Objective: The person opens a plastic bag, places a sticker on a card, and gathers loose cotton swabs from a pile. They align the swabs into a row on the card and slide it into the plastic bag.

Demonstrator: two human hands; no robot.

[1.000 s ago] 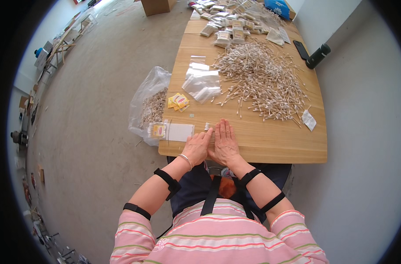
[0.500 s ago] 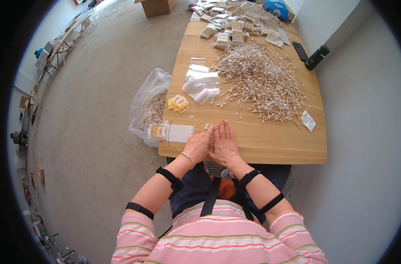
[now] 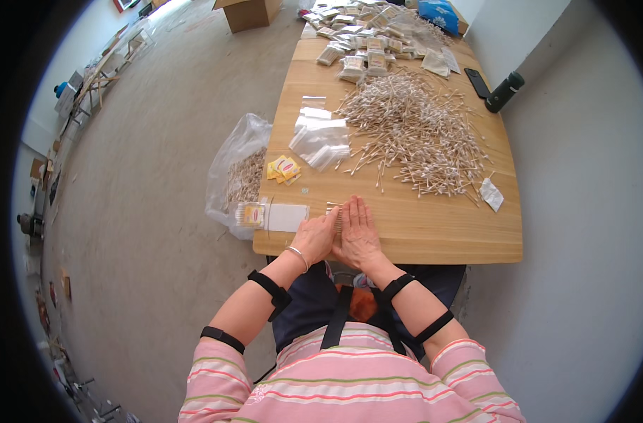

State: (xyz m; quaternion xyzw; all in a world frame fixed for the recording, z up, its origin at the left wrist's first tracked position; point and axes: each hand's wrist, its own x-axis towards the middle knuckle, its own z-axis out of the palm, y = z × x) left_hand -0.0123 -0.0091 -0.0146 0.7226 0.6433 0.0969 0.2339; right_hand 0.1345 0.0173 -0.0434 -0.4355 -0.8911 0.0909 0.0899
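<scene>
A small row of cotton swabs (image 3: 338, 223) lies on the wooden table (image 3: 434, 236) near its front edge, between my two hands. My right hand (image 3: 357, 236) rests flat along their right side, fingers straight and held together. From the left, my left hand (image 3: 314, 238) touches the swabs with its extended fingers; its thumb side is partly hidden. Left of it lies a white card strip (image 3: 288, 218). At that strip's far end, on the table's left edge, sits a flat pack of cotton swabs (image 3: 250, 214) with a yellow label.
A big pile of loose swabs (image 3: 420, 134) covers the table's middle. Clear plastic bags (image 3: 320, 137) and yellow cards (image 3: 284, 169) lie left of it. Filled packs (image 3: 367, 53) are heaped behind. A dark bottle (image 3: 505, 92) and phone (image 3: 476, 83) stand by the wall. A bag of swabs (image 3: 244, 173) hangs beside the table.
Both hands stay around the swab row with only a very small shift. The view has moved slightly; nothing else visibly differs.
</scene>
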